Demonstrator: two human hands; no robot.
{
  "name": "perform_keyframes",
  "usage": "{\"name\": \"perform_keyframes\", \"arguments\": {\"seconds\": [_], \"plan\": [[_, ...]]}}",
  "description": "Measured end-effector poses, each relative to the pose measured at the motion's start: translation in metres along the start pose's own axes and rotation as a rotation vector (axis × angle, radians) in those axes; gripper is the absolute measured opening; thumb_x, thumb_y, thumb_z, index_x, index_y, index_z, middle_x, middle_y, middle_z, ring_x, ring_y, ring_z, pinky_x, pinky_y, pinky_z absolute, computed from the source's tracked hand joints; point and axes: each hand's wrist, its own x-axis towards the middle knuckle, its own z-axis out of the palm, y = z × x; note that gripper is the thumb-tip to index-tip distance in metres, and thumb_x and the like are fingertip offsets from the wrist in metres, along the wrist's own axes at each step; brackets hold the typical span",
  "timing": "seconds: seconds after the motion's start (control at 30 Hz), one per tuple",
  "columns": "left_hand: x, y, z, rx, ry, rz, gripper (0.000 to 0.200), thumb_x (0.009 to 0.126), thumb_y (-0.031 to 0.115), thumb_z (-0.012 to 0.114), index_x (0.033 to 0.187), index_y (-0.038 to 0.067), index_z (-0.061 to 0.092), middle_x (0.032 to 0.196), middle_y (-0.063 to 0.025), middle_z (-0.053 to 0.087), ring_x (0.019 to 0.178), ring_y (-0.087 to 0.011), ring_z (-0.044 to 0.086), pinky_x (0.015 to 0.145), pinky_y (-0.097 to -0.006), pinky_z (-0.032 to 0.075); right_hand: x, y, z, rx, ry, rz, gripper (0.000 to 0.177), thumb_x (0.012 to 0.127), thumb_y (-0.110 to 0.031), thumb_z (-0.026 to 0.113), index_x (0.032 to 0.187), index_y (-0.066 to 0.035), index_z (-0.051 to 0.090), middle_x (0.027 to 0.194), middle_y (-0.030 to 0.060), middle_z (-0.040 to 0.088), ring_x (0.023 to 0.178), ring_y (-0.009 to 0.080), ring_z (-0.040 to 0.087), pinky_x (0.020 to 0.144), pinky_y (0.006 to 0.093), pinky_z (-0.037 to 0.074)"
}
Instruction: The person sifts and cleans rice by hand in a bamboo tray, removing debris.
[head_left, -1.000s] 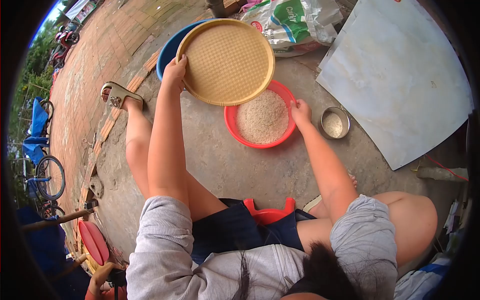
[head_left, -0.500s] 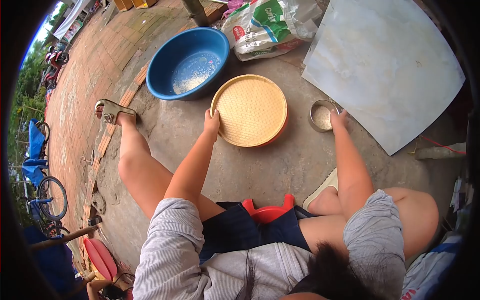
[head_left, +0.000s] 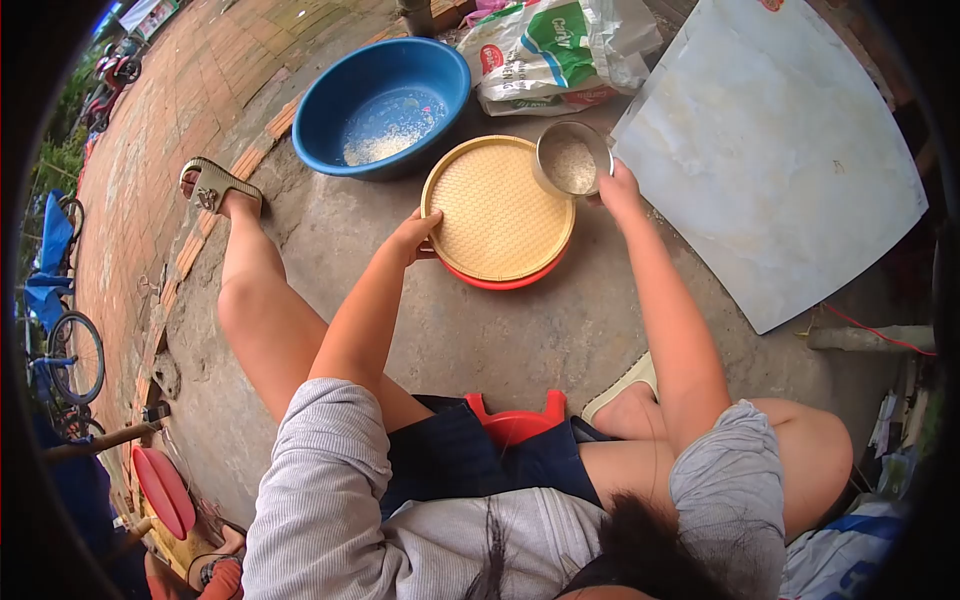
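Observation:
My left hand (head_left: pixel 415 238) grips the left rim of a round woven bamboo tray (head_left: pixel 487 215). A red basin (head_left: pixel 505 282) shows beneath the tray's near edge. With my right hand (head_left: pixel 617 188) I hold a metal pot (head_left: pixel 545 165) by its right side; it is tilted a little, and pale grains, apparently rice (head_left: pixel 575 168), lie inside. The pot overlaps the tray's upper right edge, and I see no grains on the weave. Just beyond the tray stands a blue basin (head_left: pixel 312 118) with a scatter of white grains on its bottom.
A printed plastic sack (head_left: pixel 545 55) lies behind the blue basin. At the right, a large pale sheet (head_left: pixel 770 160) covers the concrete floor. I sit on a red stool (head_left: pixel 520 425). Bicycles (head_left: pixel 75 355), a pink object (head_left: pixel 163 490) and part of another person (head_left: pixel 222 575) are at the left.
The metal pot has been lifted from the floor at the right and carried left over the tray's edge. The tray's near side has risen, showing more of the red basin.

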Motion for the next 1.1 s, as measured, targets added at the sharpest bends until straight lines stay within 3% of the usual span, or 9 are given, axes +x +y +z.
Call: {"name": "perform_keyframes", "arguments": {"seconds": [0.1, 0.17, 0.37, 0.53, 0.7, 0.77, 0.8, 0.97, 1.1], "plan": [[0.007, -0.004, -0.004, -0.042, 0.039, 0.056, 0.037, 0.093, 0.037, 0.051, 0.126, 0.022, 0.046, 0.11, -0.0053, 0.059, 0.09, -0.0217, 0.062, 0.081, -0.0426, 0.052, -0.004, 0.012, 0.044, -0.415, -0.039, -0.34, 0.023, 0.083, -0.008, 0.045, 0.099, 0.003, 0.056, 0.082, 0.0184, 0.064, 0.066, 0.0269, 0.066, 0.05, 0.0352, 0.054], [0.012, -0.008, -0.006, -0.081, 0.032, 0.072, 0.039, 0.091, 0.039, 0.053, 0.125, 0.021, 0.047, 0.109, -0.0058, 0.06, 0.091, -0.0194, 0.062, 0.08, -0.0396, 0.053, -0.029, -0.002, 0.069, -0.133, -0.159, 0.084, 0.029, 0.088, -0.025, 0.05, 0.099, 0.002, 0.057, 0.085, 0.0221, 0.064, 0.073, 0.0354, 0.064, 0.07, 0.0448, 0.051], [0.009, -0.008, -0.003, -0.124, 0.067, 0.002, 0.04, 0.09, 0.039, 0.055, 0.124, 0.019, 0.047, 0.109, -0.005, 0.061, 0.093, -0.0182, 0.062, 0.082, -0.0387, 0.052, -0.032, 0.057, 0.062, -0.493, 0.213, -0.001, 0.048, 0.095, -0.042, 0.041, 0.12, -0.004, 0.055, 0.113, 0.0167, 0.061, 0.11, 0.0302, 0.055, 0.095, 0.0396, 0.041], [0.013, -0.015, 0.002, -0.401, -0.032, 0.069, 0.039, 0.092, 0.029, 0.054, 0.128, 0.017, 0.044, 0.117, -0.0074, 0.059, 0.104, -0.0224, 0.06, 0.089, -0.0453, 0.049, -0.033, 0.091, 0.077, 0.258, 0.031, 0.263, 0.057, 0.1, -0.04, 0.027, 0.143, -0.003, 0.024, 0.146, 0.014, 0.031, 0.133, 0.0238, 0.033, 0.108, 0.0339, 0.028], [0.012, -0.02, -0.025, -0.41, -0.077, 0.039, 0.038, 0.093, 0.022, 0.052, 0.13, 0.014, 0.042, 0.117, -0.0096, 0.059, 0.105, -0.0247, 0.059, 0.089, -0.0478, 0.049, -0.038, 0.096, 0.097, 0.416, 0.016, 0.321, 0.055, 0.1, -0.038, 0.029, 0.142, -0.002, 0.027, 0.146, 0.0121, 0.033, 0.134, 0.0231, 0.032, 0.108, 0.0328, 0.026], [0.012, -0.022, -0.042, -0.39, -0.007, 0.018, 0.036, 0.092, 0.021, 0.053, 0.125, 0.01, 0.044, 0.116, -0.012, 0.059, 0.104, -0.0256, 0.06, 0.089, -0.0468, 0.05, -0.043, 0.093, 0.115, 0.485, -0.027, 0.344, 0.052, 0.101, -0.036, 0.028, 0.141, -0.003, 0.027, 0.144, 0.0116, 0.034, 0.132, 0.0224, 0.034, 0.107, 0.0332, 0.028], [0.019, -0.026, -0.058, -0.428, 0.015, -0.052, 0.038, 0.091, 0.019, 0.053, 0.127, 0.017, 0.04, 0.117, -0.01, 0.058, 0.102, -0.0268, 0.061, 0.084, -0.0534, 0.05, -0.048, 0.088, 0.124, 0.503, -0.067, 0.353, 0.051, 0.101, -0.036, 0.028, 0.141, -0.004, 0.028, 0.143, 0.0116, 0.035, 0.131, 0.0221, 0.034, 0.107, 0.0334, 0.028], [-0.001, -0.026, -0.114, -0.45, 0.299, -0.132, 0.04, 0.086, 0.02, 0.052, 0.12, 0.0, 0.051, 0.111, -0.0178, 0.061, 0.096, -0.0282, 0.062, 0.083, -0.0492, 0.049, -0.063, 0.075, 0.174, 0.58, -0.387, 0.347, 0.051, 0.102, -0.034, 0.025, 0.145, -0.009, 0.017, 0.147, 0.0114, 0.028, 0.135, 0.021, 0.028, 0.109, 0.0327, 0.023], [0.0, -0.023, -0.144, -0.475, 0.72, 0.285, 0.046, 0.08, 0.014, 0.05, 0.124, 0.003, 0.053, 0.116, -0.016, 0.059, 0.107, -0.0288, 0.057, 0.091, -0.0398, 0.044, -0.055, 0.04, 0.175, 0.127, -0.67, 0.366, 0.063, 0.098, -0.048, 0.024, 0.147, -0.01, 0.011, 0.151, 0.0099, 0.022, 0.135, 0.0253, 0.029, 0.108, 0.0403, 0.025]]}}
